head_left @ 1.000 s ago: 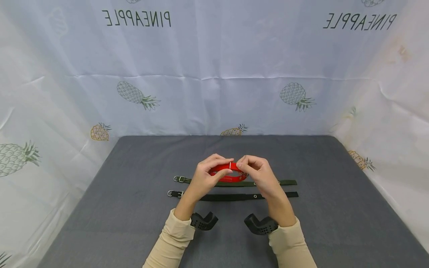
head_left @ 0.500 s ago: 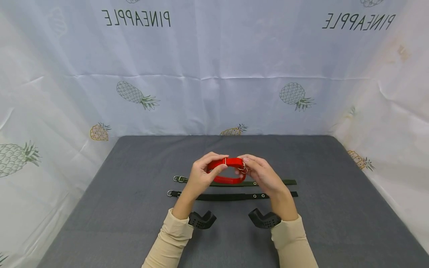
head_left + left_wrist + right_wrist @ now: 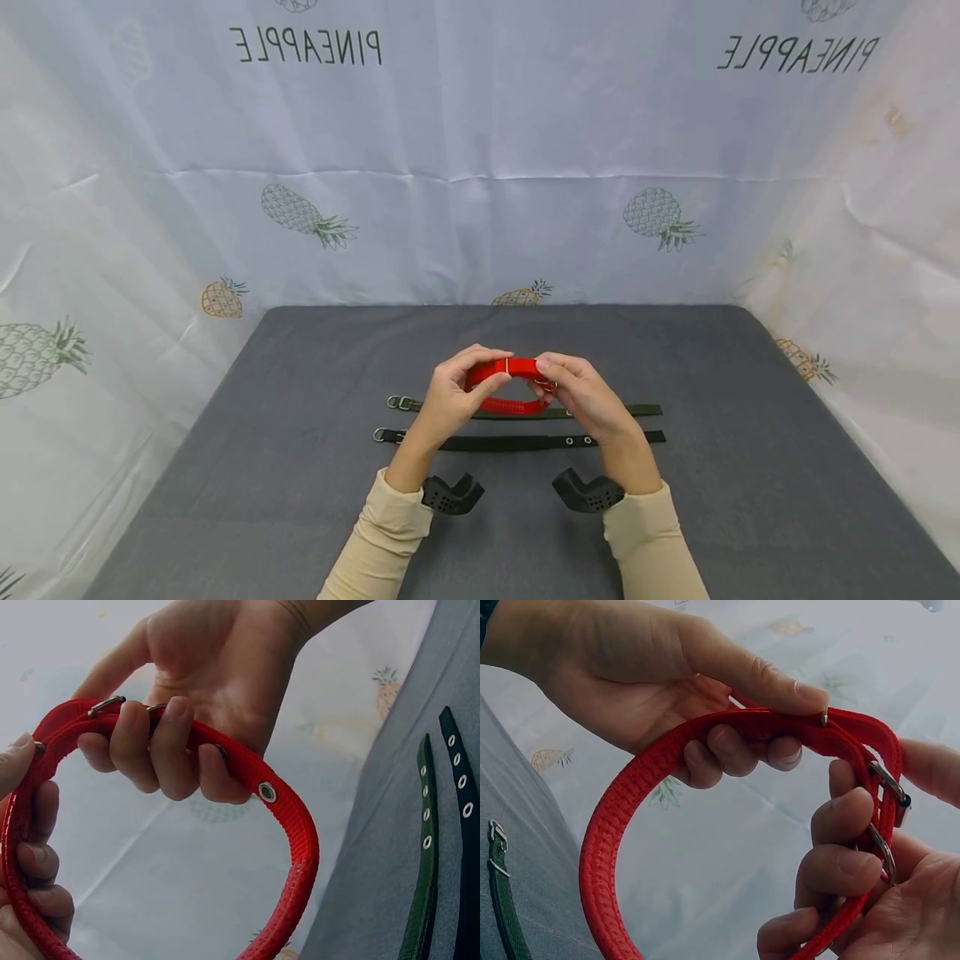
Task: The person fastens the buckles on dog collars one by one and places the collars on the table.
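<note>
A red dog collar (image 3: 513,407) is held up in a closed loop above the table. My left hand (image 3: 453,387) grips its left part, the thumb beside a thin metal keeper (image 3: 825,717) on the strap. My right hand (image 3: 592,400) holds the right part, its fingers curled round the band by the metal buckle (image 3: 889,780). A metal ring (image 3: 883,851) sits just below the buckle. In the left wrist view an eyelet (image 3: 268,792) shows on the band beyond the right fingers. The strap runs through the buckle, but whether the pin sits in a hole is hidden.
Behind the hands, a green collar (image 3: 645,409) lies stretched out on the grey table (image 3: 262,467). A black collar (image 3: 495,443) lies parallel, nearer to me. Both have buckles at the left and eyelets towards the right. A pineapple-print curtain (image 3: 480,100) encloses the back and sides.
My right hand first moved right from the keeper and opened up round the buckle, then its thumb came back onto the strap. The left hand shifted slightly left and kept its grip.
</note>
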Available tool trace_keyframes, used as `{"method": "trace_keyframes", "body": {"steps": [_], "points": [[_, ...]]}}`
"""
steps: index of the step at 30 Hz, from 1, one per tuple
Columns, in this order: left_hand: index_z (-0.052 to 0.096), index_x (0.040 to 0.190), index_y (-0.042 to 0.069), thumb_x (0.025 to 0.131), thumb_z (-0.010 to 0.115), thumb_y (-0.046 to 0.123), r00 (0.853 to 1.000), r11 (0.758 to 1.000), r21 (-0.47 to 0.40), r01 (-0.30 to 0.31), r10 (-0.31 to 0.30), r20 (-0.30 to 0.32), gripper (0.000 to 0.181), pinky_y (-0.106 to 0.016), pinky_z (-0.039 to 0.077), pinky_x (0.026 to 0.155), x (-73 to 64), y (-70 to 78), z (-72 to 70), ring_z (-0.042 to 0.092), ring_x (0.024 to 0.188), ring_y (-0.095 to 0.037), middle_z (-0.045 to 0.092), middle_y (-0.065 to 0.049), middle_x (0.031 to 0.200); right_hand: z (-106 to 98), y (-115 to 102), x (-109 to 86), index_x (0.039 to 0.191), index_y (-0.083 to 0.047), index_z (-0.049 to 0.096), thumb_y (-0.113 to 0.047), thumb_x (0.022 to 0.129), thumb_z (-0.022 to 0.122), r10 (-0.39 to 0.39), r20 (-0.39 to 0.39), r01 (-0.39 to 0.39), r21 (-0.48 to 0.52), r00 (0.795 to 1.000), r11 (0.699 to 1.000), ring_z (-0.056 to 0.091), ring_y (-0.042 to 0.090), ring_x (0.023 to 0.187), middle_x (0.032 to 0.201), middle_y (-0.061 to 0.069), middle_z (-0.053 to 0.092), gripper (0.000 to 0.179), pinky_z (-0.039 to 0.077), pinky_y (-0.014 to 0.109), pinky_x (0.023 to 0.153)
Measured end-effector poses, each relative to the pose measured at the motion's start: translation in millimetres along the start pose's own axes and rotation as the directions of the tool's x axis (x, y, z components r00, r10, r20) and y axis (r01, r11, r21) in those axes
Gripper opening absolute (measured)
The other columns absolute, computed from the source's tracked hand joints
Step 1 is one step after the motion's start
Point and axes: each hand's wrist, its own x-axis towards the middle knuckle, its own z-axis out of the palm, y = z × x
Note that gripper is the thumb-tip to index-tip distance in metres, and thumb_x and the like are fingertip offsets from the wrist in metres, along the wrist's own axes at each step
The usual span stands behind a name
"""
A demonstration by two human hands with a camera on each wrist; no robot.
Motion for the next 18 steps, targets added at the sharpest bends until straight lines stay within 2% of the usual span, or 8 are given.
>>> {"method": "trace_keyframes", "body": {"steps": [5,11,13,18], "points": [[0.066,0.112,-0.003,0.088,0.069,0.006,1.000,1.000,0.000,0.006,-0.006,0.001,0.026,-0.018,0.050,0.064,-0.3,-0.3,1.3,0.054,0.075,-0.003,0.065,-0.019,0.099,2.7,-2.2,0.1,0.083,-0.019,0.060,-0.023,0.102,0.045,0.011,-0.049,-0.012,-0.014,0.999,1.000,0.040,0.013,0.068,0.072,-0.005,0.049,0.025,0.036,0.029,0.066],[0.065,0.112,-0.003,0.087,0.069,0.005,1.000,1.000,-0.004,0.004,-0.003,0.009,0.026,-0.018,0.050,0.062,-0.9,-1.2,1.5,0.054,0.074,-0.002,0.065,-0.020,0.098,4.7,0.1,0.6,0.081,-0.016,0.060,-0.017,0.100,0.049,-0.057,-0.091,0.054,-0.035,0.994,0.998,0.035,0.015,0.061,0.067,0.000,0.042,0.022,0.035,0.028,0.062],[0.065,0.112,-0.002,0.085,0.069,-0.002,1.000,1.000,-0.004,0.007,-0.007,0.011,0.027,-0.019,0.051,0.062,-1.2,-1.2,1.6,0.055,0.075,-0.002,0.065,-0.019,0.097,5.3,0.9,0.7,0.080,-0.015,0.060,-0.016,0.100,0.051,-0.075,-0.102,0.071,-0.040,0.992,0.997,0.033,0.016,0.060,0.065,0.002,0.038,0.021,0.035,0.028,0.061],[0.065,0.112,-0.002,0.086,0.069,0.001,1.000,1.000,-0.007,-0.006,0.006,0.024,0.026,-0.020,0.053,0.064,-0.7,-1.2,1.2,0.056,0.076,-0.003,0.064,-0.020,0.098,7.2,1.2,1.7,0.077,-0.017,0.060,-0.014,0.097,0.055,-0.109,-0.135,0.104,-0.050,0.985,0.993,0.034,0.017,0.059,0.062,0.004,0.036,0.021,0.035,0.028,0.059]]}}
